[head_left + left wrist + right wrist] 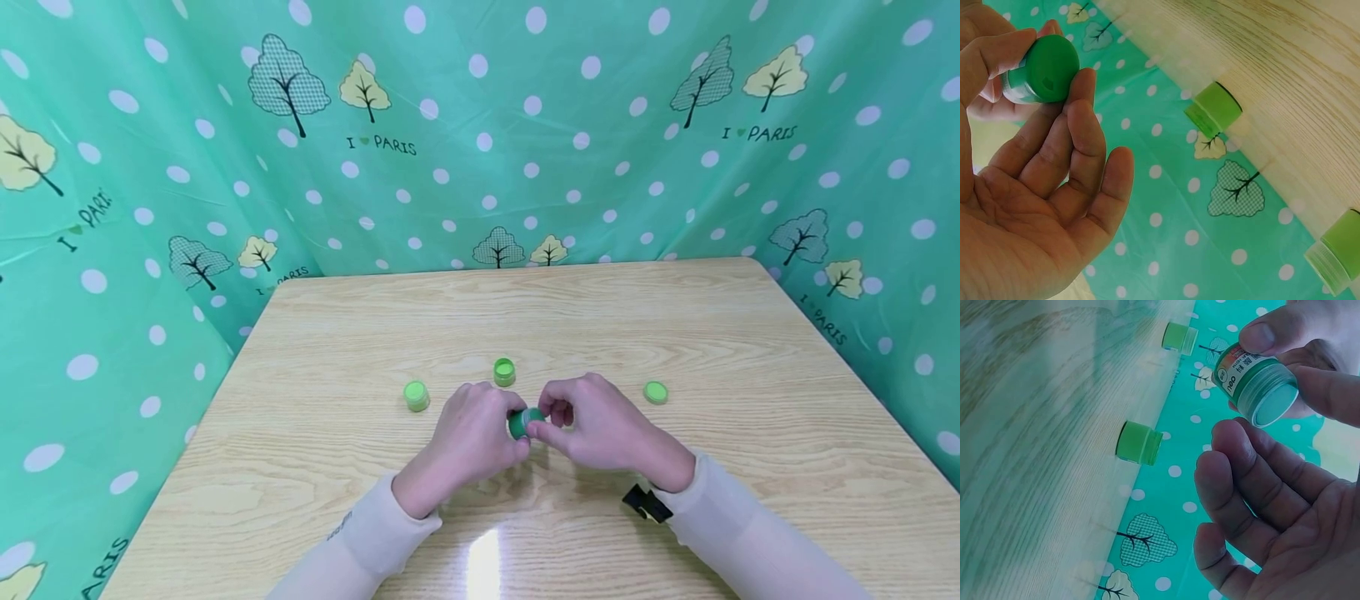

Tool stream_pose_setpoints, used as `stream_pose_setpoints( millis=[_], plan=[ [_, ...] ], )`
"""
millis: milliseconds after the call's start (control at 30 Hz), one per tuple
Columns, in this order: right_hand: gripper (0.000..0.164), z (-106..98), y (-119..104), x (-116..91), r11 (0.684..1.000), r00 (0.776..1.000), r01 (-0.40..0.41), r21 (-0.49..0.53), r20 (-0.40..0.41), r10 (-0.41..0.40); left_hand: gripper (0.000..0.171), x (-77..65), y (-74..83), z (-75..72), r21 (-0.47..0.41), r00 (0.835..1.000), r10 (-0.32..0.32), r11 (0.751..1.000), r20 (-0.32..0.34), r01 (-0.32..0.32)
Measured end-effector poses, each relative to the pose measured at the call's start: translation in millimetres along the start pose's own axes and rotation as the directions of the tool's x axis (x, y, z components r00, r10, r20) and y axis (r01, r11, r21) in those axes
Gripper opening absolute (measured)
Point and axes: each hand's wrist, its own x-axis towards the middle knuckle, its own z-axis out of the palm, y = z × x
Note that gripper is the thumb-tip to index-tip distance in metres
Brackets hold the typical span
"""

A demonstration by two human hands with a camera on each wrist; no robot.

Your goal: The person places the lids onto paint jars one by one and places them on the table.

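Note:
A small dark green paint jar (519,424) with a printed label hangs tilted between both hands, its clear rim and pale round end facing right. My left hand (476,427) holds its green body between thumb and fingers. At the rim end, my right hand (600,425) pinches with thumb and forefinger; the other fingers curl below. The right wrist view shows the label and the pale end of the paint jar (1260,387). In the left wrist view the green base of the paint jar (1054,69) faces the camera.
Beyond the hands stands a light green jar (504,372). Another light green jar (416,396) with a pale top is left of it. To the right lies a low, round light green piece (656,392). The wooden table (360,317) meets a dotted green curtain (525,200) behind.

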Motion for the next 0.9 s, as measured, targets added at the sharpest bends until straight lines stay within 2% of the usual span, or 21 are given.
stream_pose_setpoints(
  millis=[233,533,633,900],
  plan=[
    [0.028,0.0,0.0,-0.5,0.999,1.000,-0.026,0.019,0.008,0.026,0.029,0.2,-0.6,0.4,0.002,1.000,0.010,1.000,-0.007,-0.010],
    [0.040,0.1,0.7,-0.5,0.998,0.998,-0.065,-0.012,0.012,0.065,0.017,-0.4,-0.1,0.1,0.011,1.000,0.014,1.000,-0.015,-0.014],
    [0.039,-0.4,0.3,-0.1,0.998,0.998,-0.067,-0.019,0.008,0.067,0.018,-0.6,0.1,-0.3,0.008,1.000,0.005,1.000,-0.010,-0.005],
    [0.026,-4.2,-3.0,-1.1,0.999,0.999,-0.053,-0.014,-0.012,0.052,0.019,-0.7,-0.4,-0.2,0.000,1.000,0.001,1.000,-0.006,-0.001]
  ],
)
